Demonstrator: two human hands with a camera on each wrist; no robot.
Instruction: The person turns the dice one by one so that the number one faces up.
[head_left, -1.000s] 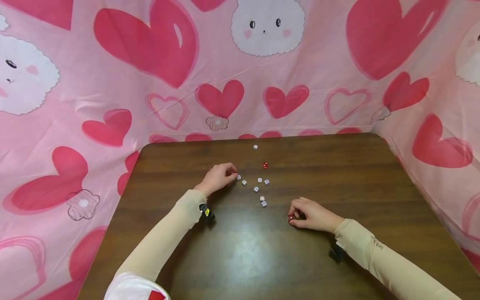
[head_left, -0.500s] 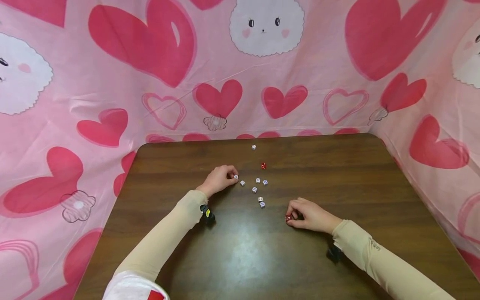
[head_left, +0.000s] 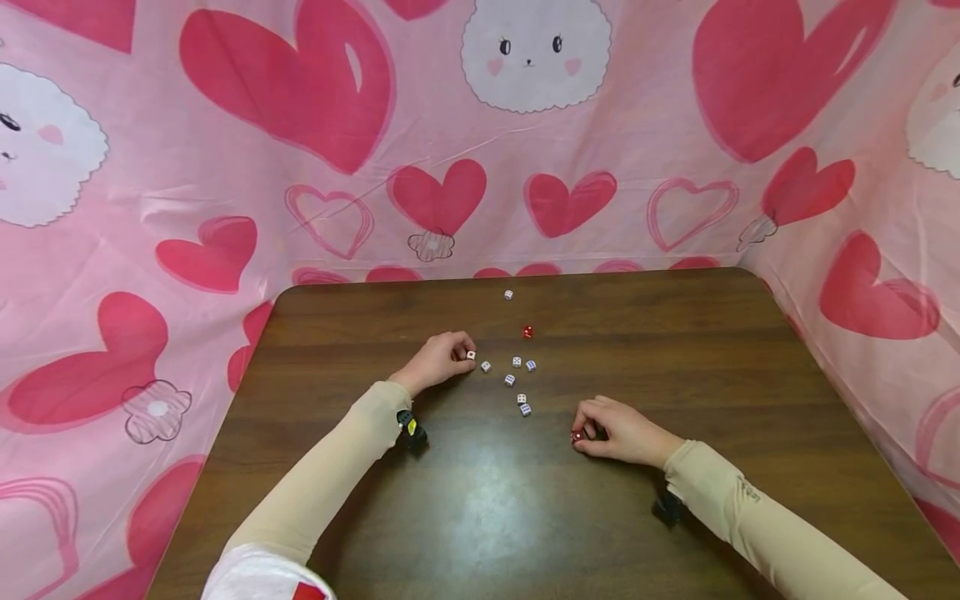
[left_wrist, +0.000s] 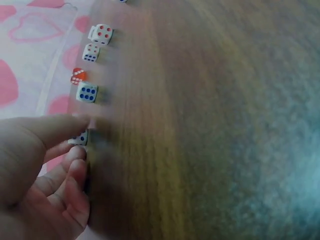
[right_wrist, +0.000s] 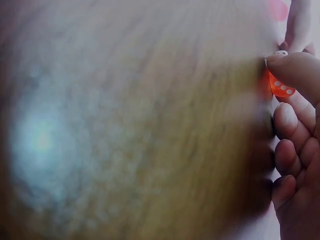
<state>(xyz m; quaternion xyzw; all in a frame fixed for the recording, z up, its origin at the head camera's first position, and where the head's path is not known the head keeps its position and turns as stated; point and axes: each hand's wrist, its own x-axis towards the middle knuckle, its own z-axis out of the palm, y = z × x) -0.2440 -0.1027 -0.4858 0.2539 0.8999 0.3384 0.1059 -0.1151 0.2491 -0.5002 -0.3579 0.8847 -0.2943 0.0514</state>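
1. White die (head_left: 471,355): it sits at the fingertips of my left grip (head_left: 435,362), over the left part of the bench (head_left: 675,333).
2. My left grip pinches it between thumb and fingers. I want the pads square on two opposite flat faces, since a pinch across rounded corners could make it spin or pop out.
3. My thumb hides much of it in the left wrist view, so I cannot tell whether it touches the wood or hangs just above.
4. A neighbouring white die (head_left: 486,367) lies just to the right of that pinch. I would tuck my spare fingers and turn only at the tips, so nothing knocks it.
5. My right grip (head_left: 624,431) pinches a red die (head_left: 577,436) between thumb and finger, nearer to me than the loose dice. Light, even pressure should do; something this small and smooth probably slips when squeezed hard.
6. Between my hands, a lower white die (head_left: 526,410) sits close against an upper white die (head_left: 522,399). Both wrists need to stay wide of them.
7. The other red die (head_left: 528,332) lies farther off, well apart from both grips, and calls for no attention.
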